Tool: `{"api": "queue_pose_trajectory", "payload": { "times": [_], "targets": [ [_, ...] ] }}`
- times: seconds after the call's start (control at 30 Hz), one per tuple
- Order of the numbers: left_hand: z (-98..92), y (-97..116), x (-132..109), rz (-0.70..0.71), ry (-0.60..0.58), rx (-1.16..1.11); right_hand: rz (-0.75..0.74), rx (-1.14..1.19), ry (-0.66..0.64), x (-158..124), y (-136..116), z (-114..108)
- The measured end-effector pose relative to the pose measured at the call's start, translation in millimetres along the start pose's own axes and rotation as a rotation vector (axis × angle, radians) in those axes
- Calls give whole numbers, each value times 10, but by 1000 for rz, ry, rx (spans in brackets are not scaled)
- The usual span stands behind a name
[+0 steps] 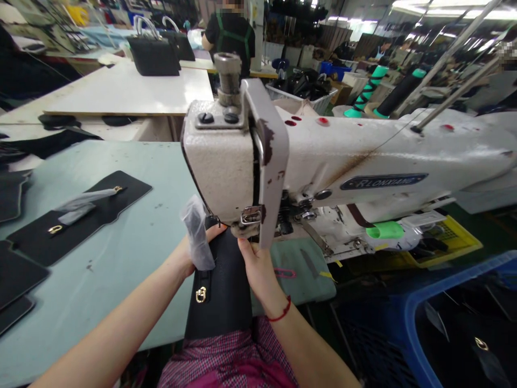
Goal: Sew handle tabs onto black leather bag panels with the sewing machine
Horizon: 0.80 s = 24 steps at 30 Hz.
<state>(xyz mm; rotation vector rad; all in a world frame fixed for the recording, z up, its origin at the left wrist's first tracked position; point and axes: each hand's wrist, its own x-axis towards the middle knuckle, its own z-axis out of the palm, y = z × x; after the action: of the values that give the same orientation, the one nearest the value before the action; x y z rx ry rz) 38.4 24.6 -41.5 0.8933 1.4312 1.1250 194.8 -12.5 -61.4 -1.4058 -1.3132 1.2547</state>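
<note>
A black leather bag panel lies under the head of a white sewing machine, its near end hanging over the table edge toward my lap. It bears a gold buckle and a strap end wrapped in clear plastic. My left hand grips the panel's left side, partly behind the plastic. On the right edge, close to the needle area, my right hand holds the panel with the thumb on top. The needle and presser foot are mostly hidden by the machine head.
On the pale green table at left lies another black panel with gold hardware. A blue crate with black pieces stands at lower right. Thread cones rise behind the machine. Black handbags and a person are further back.
</note>
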Motion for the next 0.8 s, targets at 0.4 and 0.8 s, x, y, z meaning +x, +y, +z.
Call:
{"api": "queue_pose_trajectory", "payload": {
  "times": [0.4, 0.8],
  "targets": [
    [-5, 157, -127, -304, -269, -199, 16, 8, -47, -37, -46, -230],
    [-38, 529, 152, -53, -214, 40, 145, 388, -67, -8, -39, -40]
  ]
}}
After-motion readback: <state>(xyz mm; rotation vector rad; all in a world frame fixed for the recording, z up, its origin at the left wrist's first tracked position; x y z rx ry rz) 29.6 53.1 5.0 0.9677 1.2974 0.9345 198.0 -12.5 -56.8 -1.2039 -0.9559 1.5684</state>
